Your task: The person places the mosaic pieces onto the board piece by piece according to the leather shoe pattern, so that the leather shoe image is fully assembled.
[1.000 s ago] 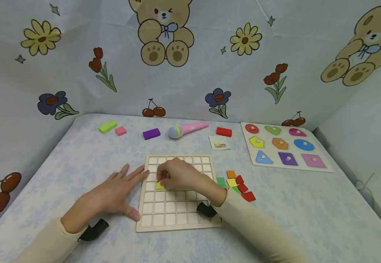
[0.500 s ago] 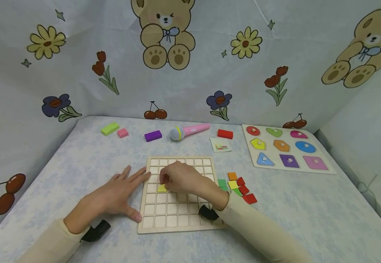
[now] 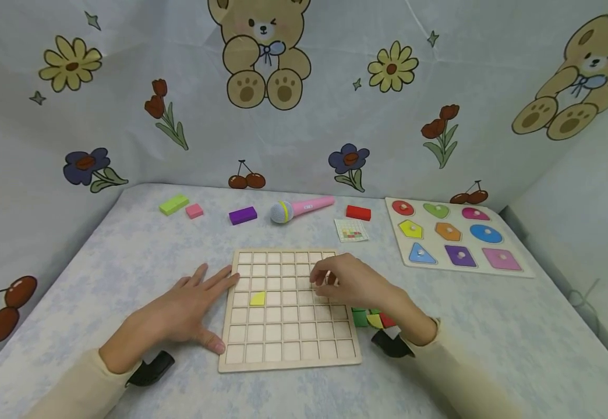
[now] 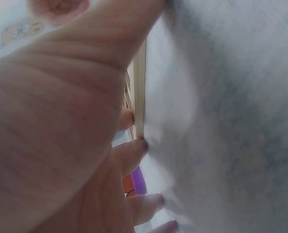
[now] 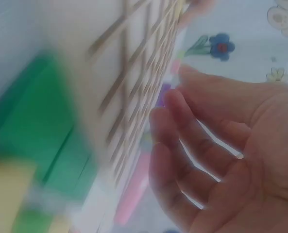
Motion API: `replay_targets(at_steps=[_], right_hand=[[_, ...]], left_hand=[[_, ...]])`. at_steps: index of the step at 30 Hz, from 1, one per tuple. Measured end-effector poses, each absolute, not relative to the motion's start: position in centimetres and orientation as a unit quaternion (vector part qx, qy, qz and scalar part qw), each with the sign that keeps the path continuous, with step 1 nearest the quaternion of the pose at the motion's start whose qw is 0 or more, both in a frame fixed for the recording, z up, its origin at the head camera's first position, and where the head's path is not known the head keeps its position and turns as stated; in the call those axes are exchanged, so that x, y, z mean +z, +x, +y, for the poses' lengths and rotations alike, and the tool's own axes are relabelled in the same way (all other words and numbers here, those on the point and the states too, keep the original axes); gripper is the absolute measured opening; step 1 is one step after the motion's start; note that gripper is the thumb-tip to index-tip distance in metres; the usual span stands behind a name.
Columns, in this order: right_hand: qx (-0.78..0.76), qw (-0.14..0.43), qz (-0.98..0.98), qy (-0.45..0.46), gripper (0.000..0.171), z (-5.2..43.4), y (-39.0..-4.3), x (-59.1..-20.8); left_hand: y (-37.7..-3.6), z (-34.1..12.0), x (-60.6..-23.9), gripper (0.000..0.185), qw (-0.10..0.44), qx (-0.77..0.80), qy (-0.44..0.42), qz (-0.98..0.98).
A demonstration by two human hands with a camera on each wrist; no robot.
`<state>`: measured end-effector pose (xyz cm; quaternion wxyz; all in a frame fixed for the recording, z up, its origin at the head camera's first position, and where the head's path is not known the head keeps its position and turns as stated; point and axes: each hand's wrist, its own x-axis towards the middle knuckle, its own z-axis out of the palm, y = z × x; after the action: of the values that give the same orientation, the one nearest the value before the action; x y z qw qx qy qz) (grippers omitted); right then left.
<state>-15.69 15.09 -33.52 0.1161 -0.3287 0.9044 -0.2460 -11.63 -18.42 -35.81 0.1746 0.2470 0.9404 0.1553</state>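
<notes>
A wooden grid board (image 3: 288,349) lies in the middle of the table. One yellow tile (image 3: 257,298) sits in a cell in its left part. My left hand (image 3: 199,302) lies flat on the cloth, fingertips touching the board's left edge (image 4: 140,92). My right hand (image 3: 330,280) hovers over the board's right side with fingers loosely curved and nothing in them; the right wrist view shows its palm (image 5: 221,155) empty beside the grid (image 5: 134,73). A small pile of coloured tiles (image 3: 369,319) lies just right of the board, partly hidden by my right wrist.
A shape puzzle board (image 3: 513,269) lies at the right. Along the back are a green block (image 3: 173,203), pink block (image 3: 194,210), purple block (image 3: 243,215), pink microphone (image 3: 301,208), red block (image 3: 358,212) and a small pattern card (image 3: 350,229). Printed fabric walls enclose the table.
My right hand let go of the yellow tile and moved right across the board toward the tile pile. The tile stays in its cell. The left hand has not moved.
</notes>
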Motion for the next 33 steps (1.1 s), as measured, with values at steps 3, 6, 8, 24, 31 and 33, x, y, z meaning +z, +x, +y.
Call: replay_targets(at_steps=[3,6,8,24,31,33], right_hand=[[-0.243,0.125,0.913,-0.303,0.011,17.4,-15.5,-33.6],[-0.230,0.136,0.921,-0.284,0.010,19.5,-15.1,-33.5],[-0.220,0.150,0.925,-0.272,0.010,20.7,-14.8,-33.5],[-0.192,0.223,0.919,-0.261,0.024,23.2,-13.5,-33.3],[-0.189,0.227,0.917,-0.267,0.019,23.0,-13.5,-33.4],[-0.189,0.230,0.915,-0.272,0.018,23.1,-13.6,-33.4]], left_hand=[[-11.6,-18.4,-35.9,0.128,0.172,0.157,0.250,0.940],[-11.6,-18.5,-35.7,0.128,0.171,0.161,0.252,0.939],[-11.6,-18.5,-35.7,0.128,0.171,0.163,0.252,0.938],[-11.8,-18.5,-35.8,0.129,0.171,0.156,0.250,0.940],[-11.7,-18.6,-35.8,0.128,0.177,0.166,0.246,0.938],[-11.7,-18.6,-35.8,0.128,0.178,0.168,0.247,0.938]])
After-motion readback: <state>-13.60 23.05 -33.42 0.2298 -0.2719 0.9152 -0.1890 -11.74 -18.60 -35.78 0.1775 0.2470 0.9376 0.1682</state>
